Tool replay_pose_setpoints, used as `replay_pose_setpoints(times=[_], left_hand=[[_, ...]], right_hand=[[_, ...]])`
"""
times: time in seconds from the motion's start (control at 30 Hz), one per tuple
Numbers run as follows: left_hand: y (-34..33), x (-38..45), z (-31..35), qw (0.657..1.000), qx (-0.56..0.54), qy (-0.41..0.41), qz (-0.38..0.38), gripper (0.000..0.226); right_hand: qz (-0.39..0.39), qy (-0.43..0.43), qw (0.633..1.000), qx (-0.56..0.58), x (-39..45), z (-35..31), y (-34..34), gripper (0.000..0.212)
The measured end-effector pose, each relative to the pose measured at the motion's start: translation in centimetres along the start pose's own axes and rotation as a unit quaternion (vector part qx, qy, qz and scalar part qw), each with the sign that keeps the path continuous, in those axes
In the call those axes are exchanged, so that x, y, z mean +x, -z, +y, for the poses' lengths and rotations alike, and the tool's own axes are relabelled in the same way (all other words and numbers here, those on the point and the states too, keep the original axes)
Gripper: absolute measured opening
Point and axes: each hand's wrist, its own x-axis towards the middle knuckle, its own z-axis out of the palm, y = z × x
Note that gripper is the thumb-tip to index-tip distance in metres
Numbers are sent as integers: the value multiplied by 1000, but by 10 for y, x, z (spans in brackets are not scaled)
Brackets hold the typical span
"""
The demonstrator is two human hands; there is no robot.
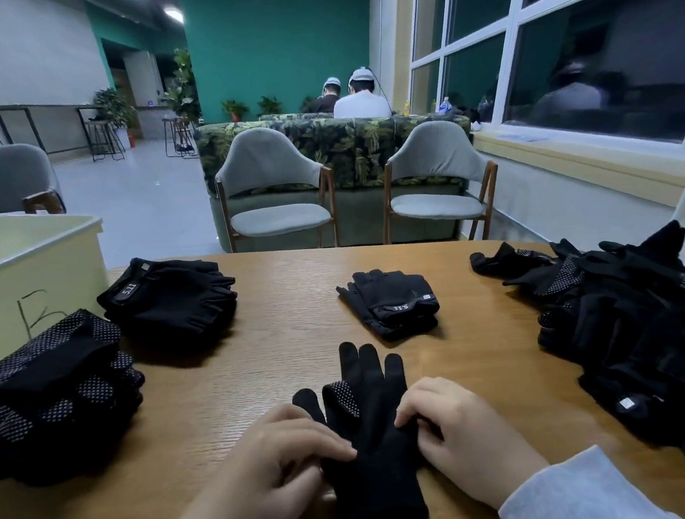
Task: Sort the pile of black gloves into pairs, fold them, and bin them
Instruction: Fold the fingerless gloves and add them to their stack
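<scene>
A pair of black knit gloves (370,436) lies flat at the near table edge, fingers pointing away, one dotted finger showing. My left hand (277,466) touches the pair's left edge with its fingertips. My right hand (461,427) pinches the right edge with curled fingers. An unsorted pile of black gloves (639,322) sits at the right. A folded pair marked 5.11 (395,302) lies mid-table. A stack of fingerless 5.11 gloves (173,298) and a stack of dotted gloves (52,392) lie at the left.
A pale yellow bin (11,266) stands at the far left of the wooden table (290,339). Two grey chairs (275,190) face the far table edge, a sofa behind them with two seated people. Windows run along the right.
</scene>
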Motion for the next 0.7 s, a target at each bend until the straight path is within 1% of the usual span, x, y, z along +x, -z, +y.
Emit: replay_pose_setpoints(times=[0.07, 0.13, 0.23, 0.3, 0.4, 0.47, 0.53, 0.6, 0.7], left_hand=[[-4, 6, 0, 1000, 22, 15, 7, 34], [-8, 12, -2, 998, 60, 32, 5, 34], [-13, 20, -8, 993, 104, 51, 3, 34], [-14, 26, -8, 990, 124, 70, -1, 43], [-16, 33, -9, 979, 160, 130, -8, 69], [-18, 37, -10, 972, 176, 156, 6, 78], [-19, 38, -12, 973, 179, 145, 23, 75], [-21, 38, -10, 982, 154, 107, 36, 64], [-25, 40, 2, 993, 103, 52, 24, 50]], right_hand=[[-15, -9, 1000, -7, 1, -1, 2, 32], [-3, -17, 1000, -8, 3, -1, 2, 36], [6, -31, 999, -1, 3, 0, 0, 35], [3, -38, 999, 0, 4, -1, 0, 34], [-1, -44, 999, 0, 4, -2, 1, 33], [-3, -47, 999, 2, 3, -2, 1, 33], [-3, -51, 999, 8, 3, -2, 2, 34], [-2, -54, 998, 9, 3, -2, 4, 34], [2, -61, 998, 2, 3, -2, 6, 34]])
